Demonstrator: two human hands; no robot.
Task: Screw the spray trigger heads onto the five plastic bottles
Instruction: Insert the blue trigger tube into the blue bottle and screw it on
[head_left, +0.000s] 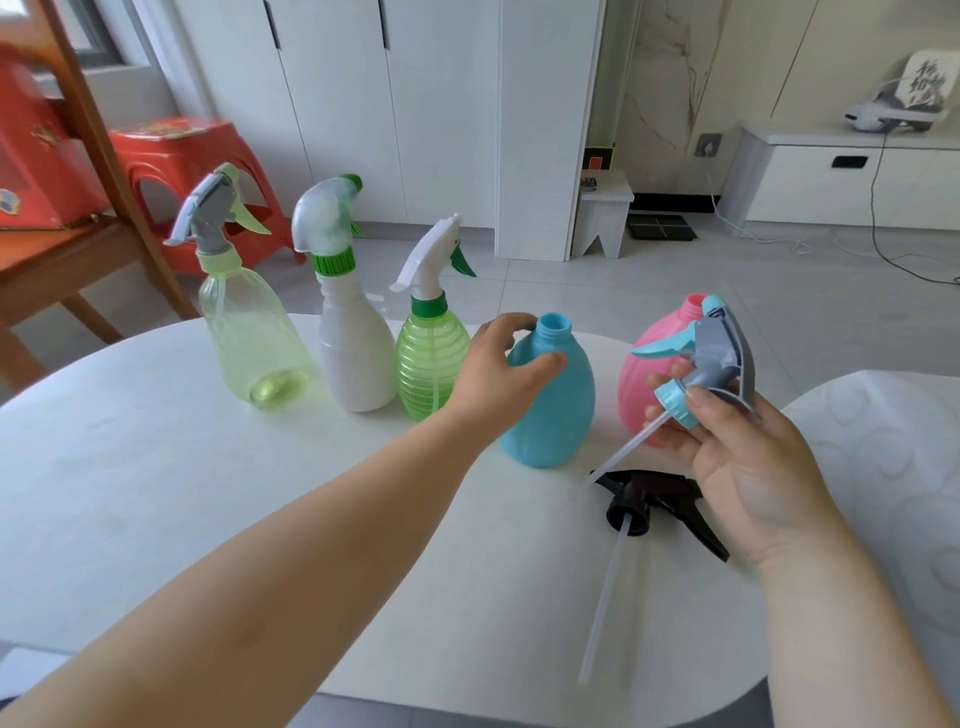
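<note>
At lower centre a black trigger head lies on the white table; right of it the right hand pinches a grey-and-teal trigger head; the left hand curls round the open-necked blue bottle; beside it a pink bottle; three capped bottles stand at left; no readable labels.

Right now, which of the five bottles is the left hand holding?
The blue bottle, fourth from the left. The left hand grips its shoulder below the open neck. The three bottles to its left already carry trigger heads; the pink bottle stands untouched.
</note>
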